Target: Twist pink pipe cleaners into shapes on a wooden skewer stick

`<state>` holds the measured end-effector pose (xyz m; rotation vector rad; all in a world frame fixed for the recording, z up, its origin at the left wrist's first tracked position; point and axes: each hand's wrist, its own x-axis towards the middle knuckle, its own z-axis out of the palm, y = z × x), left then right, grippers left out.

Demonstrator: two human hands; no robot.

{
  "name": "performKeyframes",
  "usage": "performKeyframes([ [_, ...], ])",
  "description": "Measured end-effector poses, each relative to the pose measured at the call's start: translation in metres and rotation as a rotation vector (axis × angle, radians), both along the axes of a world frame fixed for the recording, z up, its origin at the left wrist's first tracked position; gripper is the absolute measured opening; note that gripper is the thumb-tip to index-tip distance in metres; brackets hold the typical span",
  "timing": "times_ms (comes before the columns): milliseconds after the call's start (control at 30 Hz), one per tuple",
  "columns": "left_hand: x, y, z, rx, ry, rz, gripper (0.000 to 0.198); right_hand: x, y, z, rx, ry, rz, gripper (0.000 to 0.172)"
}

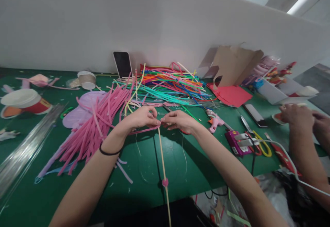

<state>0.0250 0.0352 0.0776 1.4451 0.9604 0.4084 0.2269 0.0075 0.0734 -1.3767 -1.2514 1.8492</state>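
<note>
My left hand [141, 118] is closed in a pinch near the top of a thin wooden stick [162, 158]. From those fingers a pink pipe cleaner [147, 129] runs off to the left. Fingertips of my right hand [177, 121] are pinched together at the same stick top, almost touching the left ones; what they grip is too small to make out. Lower on the stick sits a small pink ball-like piece [165, 182]. A fine clear thread [184, 151] loops below the hands. Left of my hands lies a large bundle of pink pipe cleaners [90, 134].
A heap of multicoloured pipe cleaners [170, 86] lies behind my hands, beside a propped phone [122, 64]. To the right are a pink glue gun [216, 121], scissors [263, 144], a purple power adapter [234, 143] and a co-worker's hands [296, 117]. Bundled wires [28, 144] lie left.
</note>
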Motion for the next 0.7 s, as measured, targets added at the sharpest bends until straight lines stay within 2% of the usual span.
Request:
performKeyframes([
  [100, -0.001, -0.001, 0.004, -0.023, -0.007, -0.001, 0.038, -0.002, -0.001, 0.002, 0.087, -0.067, 0.016, 0.017],
  [300, -0.011, -0.001, 0.014, -0.104, -0.053, -0.109, 0.039, -0.009, -0.006, 0.007, 0.291, -0.231, 0.061, 0.009],
  [500, -0.013, 0.0, 0.013, -0.119, -0.026, -0.045, 0.044, -0.014, -0.009, 0.005, 0.45, -0.371, 0.054, 0.011],
  [633, -0.016, 0.001, 0.015, -0.108, -0.032, -0.038, 0.044, -0.007, -0.008, 0.008, 0.384, -0.238, 0.107, 0.03],
  [700, -0.018, 0.001, 0.016, -0.106, -0.039, -0.036, 0.043, -0.005, -0.008, 0.009, 0.355, -0.199, 0.117, 0.035],
])
